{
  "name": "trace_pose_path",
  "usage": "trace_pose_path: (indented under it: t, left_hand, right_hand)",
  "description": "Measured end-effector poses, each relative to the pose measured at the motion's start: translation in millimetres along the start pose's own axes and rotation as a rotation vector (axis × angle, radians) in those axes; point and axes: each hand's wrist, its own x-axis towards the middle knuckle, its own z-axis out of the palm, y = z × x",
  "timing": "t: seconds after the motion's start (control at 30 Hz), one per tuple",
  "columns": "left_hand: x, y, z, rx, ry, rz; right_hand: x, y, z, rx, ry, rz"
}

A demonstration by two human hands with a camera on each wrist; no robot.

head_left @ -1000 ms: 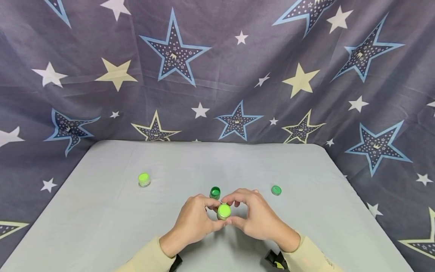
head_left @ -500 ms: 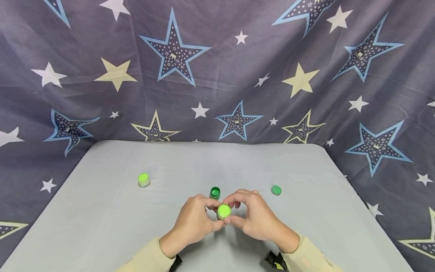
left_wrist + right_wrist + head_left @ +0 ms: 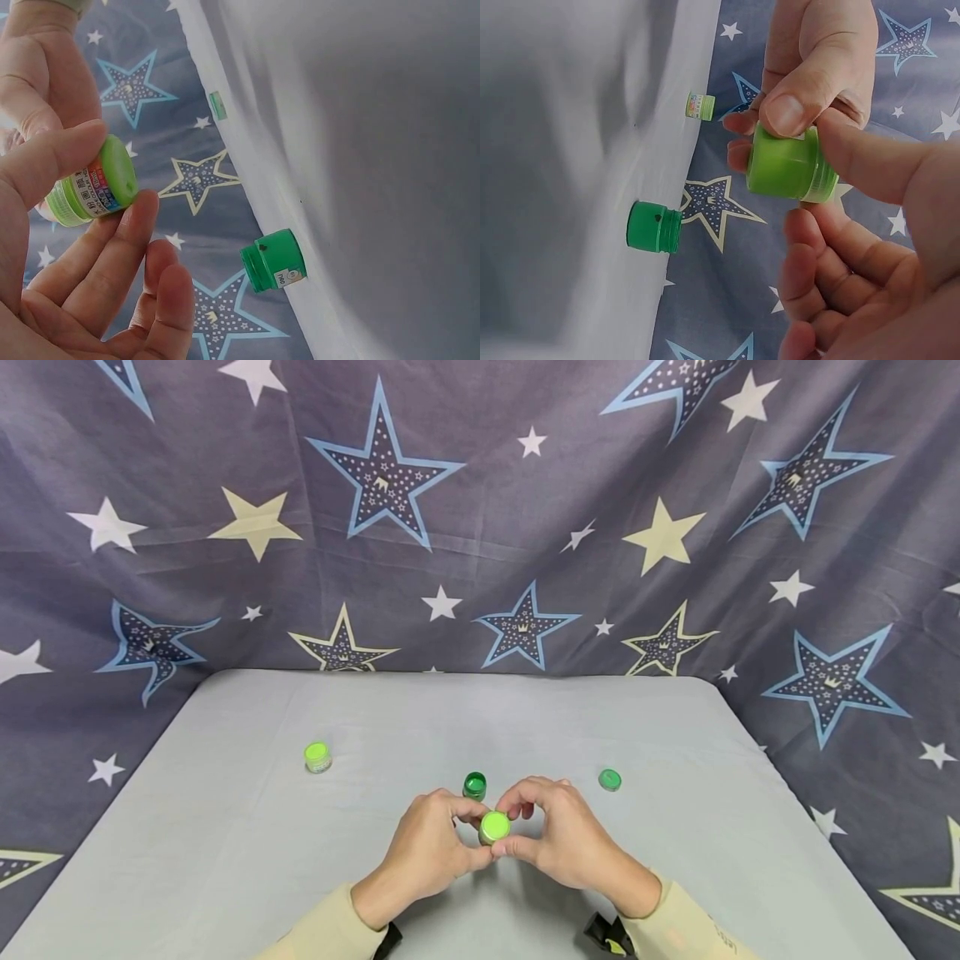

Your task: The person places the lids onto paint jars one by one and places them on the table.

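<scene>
Over the near middle of the table, both hands hold a small light green paint jar [image 3: 494, 827] with a printed label [image 3: 96, 187]. My left hand [image 3: 423, 843] grips the jar's body between thumb and fingers. Around the lid end [image 3: 823, 178], the thumb and index finger of my right hand [image 3: 566, 842] pinch from the other side. The lid sits on the jar. Just beyond the hands stands a dark green jar [image 3: 475, 786], upright and uncapped. Its likely lid, a green round cap [image 3: 610, 779], lies to the right.
Another light green jar [image 3: 318, 757], capped, stands at the left on the pale grey tabletop [image 3: 405, 718]. A dark curtain with stars [image 3: 480, 527] hangs behind the table and along its sides.
My right hand's fingers have shifted slightly around the lid of the light green paint jar. The left hand and the things on the table stay in place.
</scene>
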Motion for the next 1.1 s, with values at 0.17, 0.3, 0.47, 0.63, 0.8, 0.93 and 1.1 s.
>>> trace_pose_path:
  t: [0.17, 0.3, 0.47, 0.63, 0.8, 0.93, 1.1]
  left_hand:
    - [0.4, -0.2, 0.6, 0.011, 0.004, 0.004]
    - [0.4, -0.5, 0.6, 0.012, 0.004, 0.010]
    - [0.5, -0.6, 0.5, 0.015, 0.007, 0.012]
    - [0.5, -0.9, -0.4, 0.015, 0.008, 0.012]
    - [0.2, -1.2, -0.2, 0.019, 0.012, 0.023]
    - [0.1, -1.3, -0.3, 0.024, 0.010, 0.024]
    - [0.4, -1.3, -0.6, 0.022, 0.004, 0.020]
  right_hand:
    - [0.1, 0.9, 1.3, -0.015, 0.016, 0.002]
    - [-0.1, 1.6, 2.5, -0.031, 0.024, 0.011]
    - [-0.5, 2.5, 3.2, -0.048, 0.034, 0.007]
    - [-0.4, 1.4, 0.7, -0.035, 0.024, 0.000]
    - [-0.1, 1.6, -1.1, 0.009, -0.017, -0.035]
    - [-0.2, 2.7, -1.1, 0.016, -0.045, -0.077]
    - [0.3, 3.5, -0.8, 0.017, -0.053, -0.105]
